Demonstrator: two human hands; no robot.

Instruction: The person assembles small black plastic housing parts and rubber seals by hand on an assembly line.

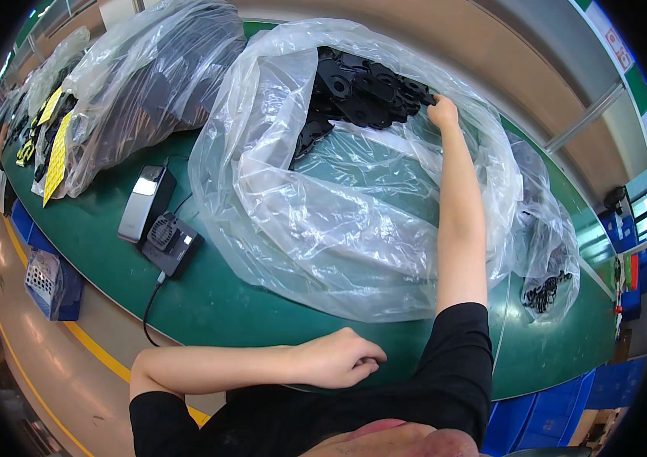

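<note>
My right hand (pixel 443 112) reaches far forward, its fingers closed on a black plastic part at the right end of a heap. That heap of black plastic parts (pixel 358 87), some with round holes, lies at the far side of a large opened clear plastic bag (pixel 323 217). The bag spreads over the green table (pixel 240 312), its film bunched in a ring. My left hand (pixel 342 358) rests near the table's front edge with its fingers curled in, and nothing shows in it; its palm is hidden.
Left of the bag stand a silver-and-black device (pixel 143 204) and a small black fan unit (pixel 171 242) with a cable. Filled clear bags (pixel 148 91) crowd the far left; a smaller bag (pixel 548 251) lies right. Blue bins (pixel 541 411) sit below the table's right edge.
</note>
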